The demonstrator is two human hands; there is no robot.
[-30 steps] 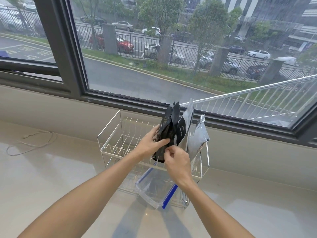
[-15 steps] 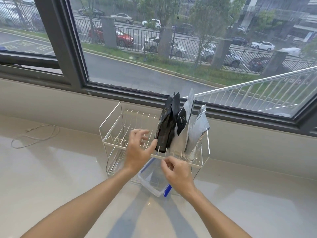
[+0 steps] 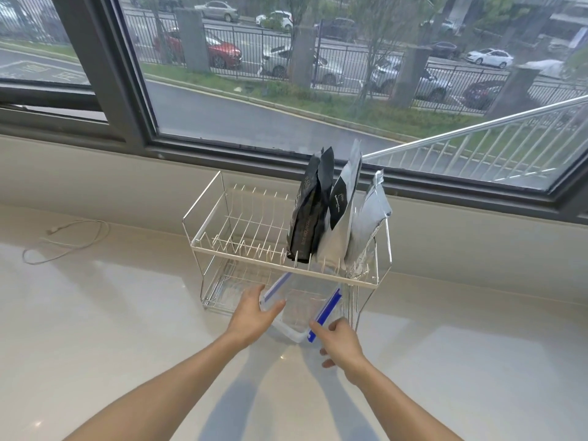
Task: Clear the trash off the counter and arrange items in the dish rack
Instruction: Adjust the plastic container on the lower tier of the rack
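We seat the clear container in the dish rack's lower tier

Our left hand [image 3: 254, 316] curls its fingers over the clear plastic container [image 3: 299, 305] near corner, our right hand [image 3: 340, 343] pinches its blue clip; it sits half under the dish rack [image 3: 286, 268], below the upright foil pouches [image 3: 331, 211]. Next, we judge, it needs a level push further in.

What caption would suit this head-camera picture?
Both hands, left hand and right hand, grip a clear container under the pouch-filled dish rack.
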